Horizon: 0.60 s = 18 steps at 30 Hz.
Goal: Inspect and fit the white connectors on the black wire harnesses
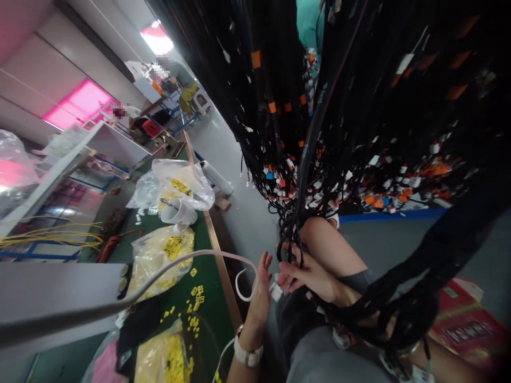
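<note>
Low in the middle, my left hand (pixel 261 287) is raised palm inward, its fingers stretched up and apart, with a white watch (pixel 248 355) on the wrist. A pale cord (pixel 223 254) curves in from the left and loops beside this hand. Close to its right, my right hand (pixel 305 276) has its fingers curled round thin black cables (pixel 290 239) at the lower end of a hanging wire harness (pixel 307 159). Between the two hands shows a white connector (pixel 275 291); whether a finger touches it I cannot tell. More black harness (pixel 399 287) lies across my right forearm.
Left stands a green-topped bench (pixel 211 314) with bags of yellow parts (pixel 162 367), loose yellow pieces (pixel 195 298) and a white cup (pixel 179 211). Hanging harnesses fill the upper right above a blue rail (pixel 393 215). A red bag (pixel 467 324) lies at lower right. People sit farther back.
</note>
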Tool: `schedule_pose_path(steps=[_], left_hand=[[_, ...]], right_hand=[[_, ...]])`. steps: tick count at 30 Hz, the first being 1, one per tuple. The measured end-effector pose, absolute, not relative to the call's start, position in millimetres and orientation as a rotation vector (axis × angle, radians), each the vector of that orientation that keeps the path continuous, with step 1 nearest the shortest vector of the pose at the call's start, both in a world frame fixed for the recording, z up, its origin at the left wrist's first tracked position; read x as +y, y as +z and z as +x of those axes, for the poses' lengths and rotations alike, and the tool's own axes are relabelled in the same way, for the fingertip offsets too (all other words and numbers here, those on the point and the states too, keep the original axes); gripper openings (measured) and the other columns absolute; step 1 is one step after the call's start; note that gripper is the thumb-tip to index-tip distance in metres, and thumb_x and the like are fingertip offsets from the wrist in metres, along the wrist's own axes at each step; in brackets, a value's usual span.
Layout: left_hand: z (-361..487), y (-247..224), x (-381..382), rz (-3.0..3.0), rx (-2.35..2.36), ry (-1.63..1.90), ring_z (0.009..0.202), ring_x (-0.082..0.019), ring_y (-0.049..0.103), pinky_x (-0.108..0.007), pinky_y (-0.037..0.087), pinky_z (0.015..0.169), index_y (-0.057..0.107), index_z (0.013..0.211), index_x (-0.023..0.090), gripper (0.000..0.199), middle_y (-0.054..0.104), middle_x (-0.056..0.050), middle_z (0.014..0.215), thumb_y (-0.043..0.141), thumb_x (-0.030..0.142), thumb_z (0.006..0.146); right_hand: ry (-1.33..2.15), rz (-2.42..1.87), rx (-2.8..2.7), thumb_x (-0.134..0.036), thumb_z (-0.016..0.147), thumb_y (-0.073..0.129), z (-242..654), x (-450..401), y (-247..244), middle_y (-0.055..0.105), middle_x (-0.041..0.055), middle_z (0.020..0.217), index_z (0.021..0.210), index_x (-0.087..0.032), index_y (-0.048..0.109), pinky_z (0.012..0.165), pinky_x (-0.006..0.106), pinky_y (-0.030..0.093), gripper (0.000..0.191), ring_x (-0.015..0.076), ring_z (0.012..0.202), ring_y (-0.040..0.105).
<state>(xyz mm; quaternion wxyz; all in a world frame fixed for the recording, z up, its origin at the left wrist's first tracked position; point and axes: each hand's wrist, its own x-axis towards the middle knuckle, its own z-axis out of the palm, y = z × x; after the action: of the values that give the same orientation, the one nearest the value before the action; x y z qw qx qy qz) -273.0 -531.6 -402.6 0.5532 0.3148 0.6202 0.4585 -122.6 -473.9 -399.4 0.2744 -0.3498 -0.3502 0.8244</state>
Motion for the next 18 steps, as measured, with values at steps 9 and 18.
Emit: schedule_pose_path(steps=[9, 18], left_hand=[[-270, -403, -530, 0.532, 1.113, 0.941, 0.116, -0.029, 0.058, -0.041, 0.045, 0.097, 0.063, 0.123, 0.015, 0.082, 0.065, -0.017, 0.122, 0.044, 0.078, 0.075], [-273, -369, -519, 0.351, 0.865, 0.862, 0.094, -0.03, 0.066, -0.037, 0.054, 0.07, 0.066, 0.114, 0.006, 0.09, 0.069, -0.024, 0.105, 0.042, 0.082, 0.072]], right_hand=[[2.251, -0.959, -0.643, -0.048, 0.08, 0.066, -115, -465, -405, 0.069, 0.0028, 0.066, 0.115, -0.019, 0.049, 0.052, 0.023, 0.05, 0.049, 0.0152, 0.055, 0.064], [2.254, -0.952, -0.18, -0.03, 0.075, 0.074, -98, -442, -410, 0.057, -0.0021, 0.06, 0.083, -0.023, 0.059, 0.046, 0.024, 0.039, 0.018, 0.0103, 0.048, 0.051]])
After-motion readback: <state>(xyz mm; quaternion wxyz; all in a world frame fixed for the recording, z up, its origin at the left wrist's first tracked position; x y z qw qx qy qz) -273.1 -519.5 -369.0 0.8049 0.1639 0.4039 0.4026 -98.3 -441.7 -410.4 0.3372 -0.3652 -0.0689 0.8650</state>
